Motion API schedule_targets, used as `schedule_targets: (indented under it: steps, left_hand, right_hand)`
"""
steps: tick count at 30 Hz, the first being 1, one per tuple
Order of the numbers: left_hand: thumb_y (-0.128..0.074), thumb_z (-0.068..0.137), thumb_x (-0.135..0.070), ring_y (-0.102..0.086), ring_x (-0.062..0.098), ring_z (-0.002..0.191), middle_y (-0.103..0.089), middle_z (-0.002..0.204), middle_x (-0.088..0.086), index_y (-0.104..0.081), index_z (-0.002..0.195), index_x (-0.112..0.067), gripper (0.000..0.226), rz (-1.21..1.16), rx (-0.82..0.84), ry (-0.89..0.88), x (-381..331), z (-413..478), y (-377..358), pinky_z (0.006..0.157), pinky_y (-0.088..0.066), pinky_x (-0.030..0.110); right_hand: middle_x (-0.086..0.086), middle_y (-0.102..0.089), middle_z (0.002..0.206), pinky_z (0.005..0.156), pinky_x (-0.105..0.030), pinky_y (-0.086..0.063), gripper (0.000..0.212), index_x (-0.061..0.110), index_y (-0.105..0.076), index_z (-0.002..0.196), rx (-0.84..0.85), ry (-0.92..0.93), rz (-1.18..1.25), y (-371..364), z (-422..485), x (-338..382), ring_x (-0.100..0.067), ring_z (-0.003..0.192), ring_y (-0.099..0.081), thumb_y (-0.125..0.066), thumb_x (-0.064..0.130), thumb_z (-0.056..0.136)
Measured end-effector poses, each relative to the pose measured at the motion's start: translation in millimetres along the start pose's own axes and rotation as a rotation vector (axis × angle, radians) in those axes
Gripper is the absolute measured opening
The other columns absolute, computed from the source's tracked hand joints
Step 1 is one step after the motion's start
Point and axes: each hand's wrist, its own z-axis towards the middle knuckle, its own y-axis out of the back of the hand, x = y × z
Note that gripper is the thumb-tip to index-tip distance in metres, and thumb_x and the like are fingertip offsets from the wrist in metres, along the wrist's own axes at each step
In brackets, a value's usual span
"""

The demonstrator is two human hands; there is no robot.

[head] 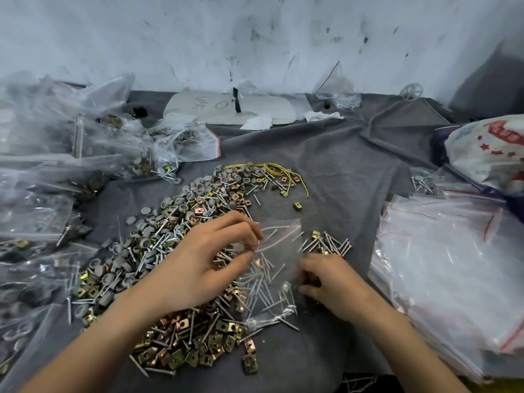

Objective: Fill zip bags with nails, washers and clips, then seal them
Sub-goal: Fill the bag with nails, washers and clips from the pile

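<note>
A clear zip bag (279, 245) with a red strip lies over the middle of the grey cloth. My left hand (204, 259) pinches its upper left edge between thumb and fingers. Just right of the bag, my right hand (329, 279) has its fingers curled down on small brass clips and nails; the bag blurs them, so what they grip is unclear. A long heap of grey washers (170, 222), silver nails (158, 245) and brass clips (184, 344) runs from the centre to the lower left. A smaller cluster of nails (331, 245) lies beyond my right hand.
Filled bags (56, 165) are piled along the left. A stack of empty zip bags (442, 265) lies at the right, with a printed sack (493, 148) behind it. Yellow rubber bands (280, 171), white paper (226, 106) and a wall stand at the back.
</note>
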Motion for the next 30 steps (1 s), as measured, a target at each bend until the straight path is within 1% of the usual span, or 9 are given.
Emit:
schedule_targets:
  steps: [4,8,10,17,19,22,24,27,30]
  left_hand:
    - [-0.053,0.089,-0.024,-0.061,0.008,0.097,-0.063,0.105,-0.004,-0.064,0.088,-0.012,0.017,0.011,0.018,0.002,1,-2,-2,0.083,-0.047,0.026]
    - [-0.055,0.088,-0.020,-0.061,0.008,0.095,-0.062,0.105,-0.003,-0.065,0.087,-0.010,0.015,0.020,0.046,-0.032,-2,1,-4,0.082,-0.048,0.026]
    - [-0.056,0.086,-0.018,-0.059,0.006,0.096,-0.061,0.106,-0.003,-0.065,0.086,-0.010,0.012,0.027,0.073,-0.064,-5,4,-7,0.082,-0.046,0.021]
    - [-0.053,0.083,-0.015,-0.057,0.000,0.091,-0.062,0.104,-0.001,-0.064,0.083,-0.009,0.013,0.001,0.060,-0.119,-15,11,-4,0.079,-0.043,0.016]
    - [-0.054,0.084,-0.015,-0.059,0.004,0.093,-0.063,0.105,0.000,-0.065,0.083,-0.007,0.014,-0.007,0.041,-0.108,-15,10,-1,0.080,-0.044,0.018]
    - [-0.053,0.086,-0.018,-0.061,0.005,0.094,-0.064,0.106,0.001,-0.066,0.083,-0.006,0.018,-0.015,-0.002,-0.081,-15,8,3,0.081,-0.046,0.018]
    - [-0.053,0.086,-0.019,-0.062,0.007,0.093,-0.065,0.105,0.001,-0.066,0.082,-0.005,0.019,-0.021,-0.039,-0.073,-15,8,4,0.081,-0.047,0.019]
    - [-0.053,0.086,-0.021,-0.062,0.008,0.094,-0.065,0.104,0.000,-0.066,0.082,-0.006,0.020,-0.015,-0.079,-0.057,-14,9,6,0.080,-0.048,0.022]
    - [-0.053,0.087,-0.022,-0.063,0.008,0.095,-0.065,0.105,-0.001,-0.066,0.082,-0.008,0.020,-0.005,-0.084,-0.046,-14,10,5,0.081,-0.048,0.022]
  right_hand:
    - [0.002,-0.057,0.080,0.066,-0.016,-0.032,0.012,0.011,-0.066,0.094,-0.177,-0.047,0.053,5,-1,1,-0.019,0.082,-0.058,-0.064,0.007,0.082]
    - [0.011,-0.065,0.070,0.060,-0.008,-0.038,0.032,0.025,-0.070,0.082,-0.599,0.002,0.684,45,-11,24,-0.001,0.063,-0.054,-0.065,-0.007,0.081]
    - [0.012,-0.065,0.069,0.059,-0.006,-0.039,0.025,0.022,-0.070,0.082,-0.707,0.140,0.841,65,-15,41,0.003,0.061,-0.054,-0.067,-0.002,0.082]
    - [0.014,-0.065,0.084,0.075,-0.015,-0.041,0.019,0.030,-0.069,0.095,-0.663,0.242,0.532,68,-24,67,-0.009,0.084,-0.057,-0.071,0.022,0.078]
    - [0.011,-0.066,0.089,0.075,-0.017,-0.044,0.024,0.035,-0.068,0.102,-0.733,0.191,0.626,64,-26,60,-0.010,0.086,-0.060,-0.070,0.026,0.080]
    - [0.011,-0.069,0.080,0.066,-0.007,-0.043,0.013,0.029,-0.069,0.089,-0.923,-0.014,0.709,58,-23,36,0.001,0.074,-0.061,-0.070,0.018,0.083]
    - [0.009,-0.067,0.071,0.059,-0.008,-0.040,0.012,0.025,-0.067,0.079,-0.771,-0.260,0.516,46,-17,15,-0.003,0.067,-0.060,-0.073,0.014,0.082]
    - [-0.002,-0.069,0.082,0.064,-0.023,-0.043,0.008,0.019,-0.066,0.084,-0.304,-0.510,0.200,16,-10,-5,-0.017,0.077,-0.062,-0.073,0.023,0.080]
    - [-0.002,-0.067,0.086,0.074,-0.030,-0.050,0.011,0.021,-0.061,0.085,-0.242,-0.557,0.148,-4,-8,-8,-0.023,0.087,-0.063,-0.070,0.023,0.081]
